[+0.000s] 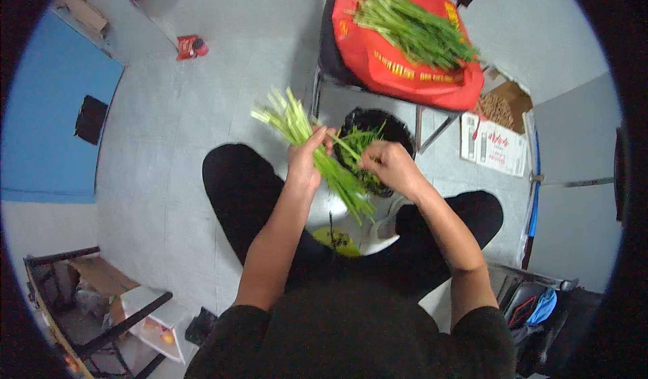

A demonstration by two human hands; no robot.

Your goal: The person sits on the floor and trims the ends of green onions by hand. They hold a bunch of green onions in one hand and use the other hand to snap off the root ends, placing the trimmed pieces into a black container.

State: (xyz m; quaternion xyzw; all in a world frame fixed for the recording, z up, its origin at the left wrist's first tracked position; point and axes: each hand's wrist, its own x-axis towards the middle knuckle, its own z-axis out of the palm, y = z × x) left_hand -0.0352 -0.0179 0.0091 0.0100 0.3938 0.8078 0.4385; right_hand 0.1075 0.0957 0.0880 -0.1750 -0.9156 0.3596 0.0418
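Observation:
My left hand point(305, 159) is shut around a bunch of leafy green vegetable stalks point(331, 169). Pale stem ends point up and to the left; the leafy ends hang down to the right. A single stalk point(347, 145) slants from beside my left thumb to my right hand point(392, 164), whose fingers pinch it. Motion blur hides the exact fingertip contact. Below both hands stands a bin lined with a black bag point(402, 128), with loose green leaves point(357, 141) inside. A second heap of the same greens point(412, 29) lies on a red bag point(374, 78) beyond.
The red bag covers a metal-legged chair point(438, 133) in front of me. Right of it sits an open cardboard box point(496, 143) of brown nuts, probably peanuts. A red packet point(186, 48) lies on the far floor. A black-framed rack point(126, 323) stands at lower left.

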